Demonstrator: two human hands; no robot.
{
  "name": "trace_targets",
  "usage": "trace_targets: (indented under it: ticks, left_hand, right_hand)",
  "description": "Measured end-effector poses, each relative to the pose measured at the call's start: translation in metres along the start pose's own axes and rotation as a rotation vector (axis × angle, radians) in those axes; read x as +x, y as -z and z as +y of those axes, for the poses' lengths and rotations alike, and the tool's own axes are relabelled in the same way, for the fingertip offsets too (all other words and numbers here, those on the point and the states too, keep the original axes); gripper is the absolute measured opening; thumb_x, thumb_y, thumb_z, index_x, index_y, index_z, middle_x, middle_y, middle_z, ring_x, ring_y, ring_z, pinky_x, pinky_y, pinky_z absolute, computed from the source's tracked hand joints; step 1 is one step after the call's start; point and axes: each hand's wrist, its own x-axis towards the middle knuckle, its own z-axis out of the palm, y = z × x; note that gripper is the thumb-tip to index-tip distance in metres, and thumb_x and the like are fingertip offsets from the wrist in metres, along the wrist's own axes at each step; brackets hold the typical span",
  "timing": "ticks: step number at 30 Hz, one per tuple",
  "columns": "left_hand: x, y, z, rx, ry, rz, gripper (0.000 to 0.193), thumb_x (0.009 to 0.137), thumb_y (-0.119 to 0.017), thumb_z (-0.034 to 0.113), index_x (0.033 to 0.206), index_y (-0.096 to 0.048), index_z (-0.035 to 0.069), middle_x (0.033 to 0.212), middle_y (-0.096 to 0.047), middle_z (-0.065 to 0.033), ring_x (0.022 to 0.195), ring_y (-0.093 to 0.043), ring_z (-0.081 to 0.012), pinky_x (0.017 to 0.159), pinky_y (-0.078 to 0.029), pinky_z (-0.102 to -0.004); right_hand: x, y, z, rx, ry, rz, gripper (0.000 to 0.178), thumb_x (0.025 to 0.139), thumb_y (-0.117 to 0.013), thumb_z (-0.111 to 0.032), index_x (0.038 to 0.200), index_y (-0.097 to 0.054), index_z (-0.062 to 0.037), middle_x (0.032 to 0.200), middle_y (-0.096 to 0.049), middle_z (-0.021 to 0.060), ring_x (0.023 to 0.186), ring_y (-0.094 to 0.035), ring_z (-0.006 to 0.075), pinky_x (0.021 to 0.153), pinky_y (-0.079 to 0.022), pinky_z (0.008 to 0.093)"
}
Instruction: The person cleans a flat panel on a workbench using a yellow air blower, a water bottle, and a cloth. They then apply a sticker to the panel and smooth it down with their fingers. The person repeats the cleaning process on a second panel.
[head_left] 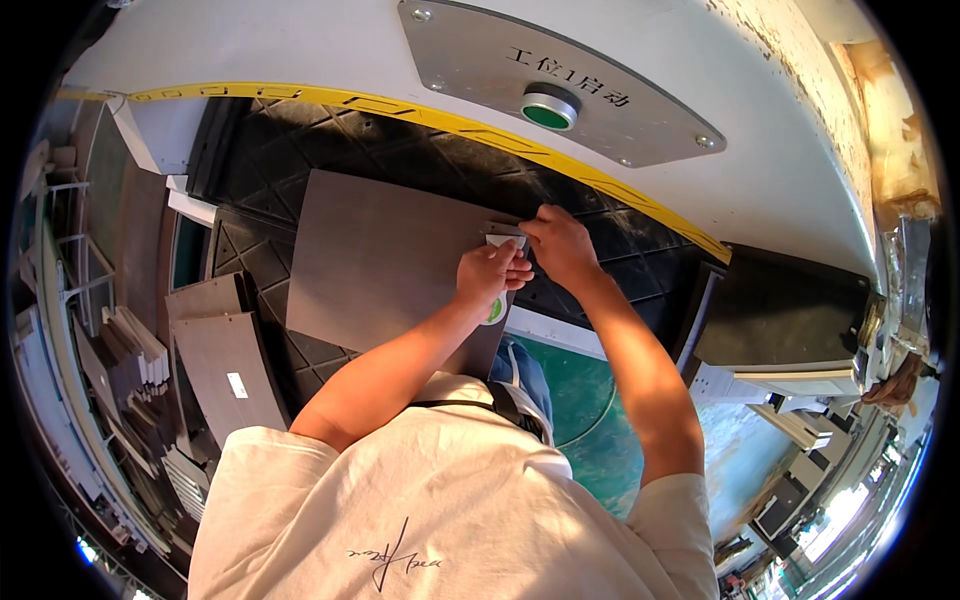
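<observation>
At mid-frame, a white piece [508, 240] is pinched over the brown board [380, 245] by the left hand [488, 272], perhaps for steadiness; what is gripped by the right hand [562, 246] cannot be told.

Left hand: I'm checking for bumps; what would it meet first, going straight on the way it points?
Going up and to the right, the left hand would probably meet the right hand first, though the depth between them is unclear.

Cream short-sleeved T-shirt [450, 490] (black script [396, 556] on front), blue trousers [536, 384].
</observation>
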Motion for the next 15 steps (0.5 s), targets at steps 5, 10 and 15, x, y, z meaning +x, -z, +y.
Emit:
trace_targets:
  ticks: [5, 10, 15]
  left_hand:
    - [0.0011, 0.0014, -0.002, 0.01, 0.01, -0.003, 0.034, 0.107, -0.065, 0.033, 0.097, -0.069, 0.001, 0.089, -0.078, -0.0152, 0.078, -0.079, -0.0243, 0.066, -0.063, -0.0319]
    - [0.0013, 0.0041, -0.0051, -0.001, -0.004, -0.018, 0.034, 0.107, -0.065, 0.032, 0.097, -0.069, 0.0, 0.089, -0.077, -0.0149, 0.078, -0.079, -0.0236, 0.067, -0.063, -0.0315]
    - [0.0, 0.0054, -0.0052, -0.004, 0.002, -0.026, 0.034, 0.106, -0.065, 0.033, 0.098, -0.069, 0.0, 0.089, -0.077, -0.0154, 0.079, -0.079, -0.0241, 0.068, -0.063, -0.0316]
  right_hand:
    - [-0.0018, -0.0028, -0.002, 0.0, -0.013, 0.016, 0.019, 0.084, -0.071, -0.009, 0.099, -0.08, -0.0143, 0.092, -0.062, 0.005, 0.097, -0.065, 0.0253, 0.08, -0.058, 0.0391]
    - [0.0025, -0.0057, -0.0029, 0.019, 0.036, 0.029, 0.018, 0.083, -0.071, -0.008, 0.098, -0.079, -0.0149, 0.092, -0.061, 0.0043, 0.097, -0.065, 0.0254, 0.08, -0.058, 0.0384]
    - [0.0041, -0.0041, 0.0008, 0.039, 0.076, -0.008, 0.017, 0.083, -0.071, -0.009, 0.098, -0.078, -0.0142, 0.093, -0.062, 0.0052, 0.097, -0.065, 0.0263, 0.08, -0.058, 0.0395]
